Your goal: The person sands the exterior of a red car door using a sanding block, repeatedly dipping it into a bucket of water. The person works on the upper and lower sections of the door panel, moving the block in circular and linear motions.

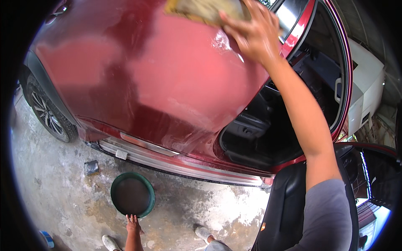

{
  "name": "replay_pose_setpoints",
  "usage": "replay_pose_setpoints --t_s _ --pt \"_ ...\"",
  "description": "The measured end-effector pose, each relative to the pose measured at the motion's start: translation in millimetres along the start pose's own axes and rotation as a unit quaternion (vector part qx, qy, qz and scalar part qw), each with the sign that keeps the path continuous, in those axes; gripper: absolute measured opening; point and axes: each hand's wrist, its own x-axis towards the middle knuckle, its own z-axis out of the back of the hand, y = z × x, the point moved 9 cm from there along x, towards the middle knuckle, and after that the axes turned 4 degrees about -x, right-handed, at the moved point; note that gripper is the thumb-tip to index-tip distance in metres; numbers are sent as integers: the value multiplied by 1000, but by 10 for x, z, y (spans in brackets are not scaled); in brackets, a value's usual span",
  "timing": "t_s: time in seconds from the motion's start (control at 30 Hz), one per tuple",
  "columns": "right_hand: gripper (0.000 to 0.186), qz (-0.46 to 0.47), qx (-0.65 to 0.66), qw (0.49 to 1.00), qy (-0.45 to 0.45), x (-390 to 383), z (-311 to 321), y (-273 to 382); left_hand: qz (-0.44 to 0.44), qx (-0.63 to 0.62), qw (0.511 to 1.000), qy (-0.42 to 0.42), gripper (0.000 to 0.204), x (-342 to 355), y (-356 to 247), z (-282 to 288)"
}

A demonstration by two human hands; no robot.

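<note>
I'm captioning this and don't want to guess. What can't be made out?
All in the head view:
- Yellowish pad: cut off by the top edge, partly covered by the right hand, and blurred.
- Basin: murky contents hide its bottom.
- Left hand: its fingers overlap the rim; touching or hovering is unclear.
- Blue-and-white object: too small to identify.

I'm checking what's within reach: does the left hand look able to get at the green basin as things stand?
Likely yes: the left hand looks empty and nothing shows between it and the green basin. It appears at the near rim; whether it touches or hangs above is unclear.
</note>
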Motion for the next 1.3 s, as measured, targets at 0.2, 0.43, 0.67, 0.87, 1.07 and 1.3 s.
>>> replay_pose_setpoints --t_s 0.2,0.43,0.67,0.87,1.07,1.3 --pt "39 -16 -4 998 56 -1308 329 -16 -18 24 999 24 158 -32 18 49" --pt "33 -29 4 999 -27 421 -102 198 14 -38 999 13 154 -70 -28 122" --pt "44 -17 8 998 61 -939 182 283 -16 21 999 17 154 -11 16 61" --pt "39 -17 -21 999 40 66 -169 317 -20 12 1000 2 151 32 -125 104" --pt "37 -21 -7 999 28 -127 -171 439 -3 -1 1000 -9 151 -93 -94 131" --pt "39 4 27 998 63 -458 -32 407 -9 -34 999 26 152 -66 -43 174"
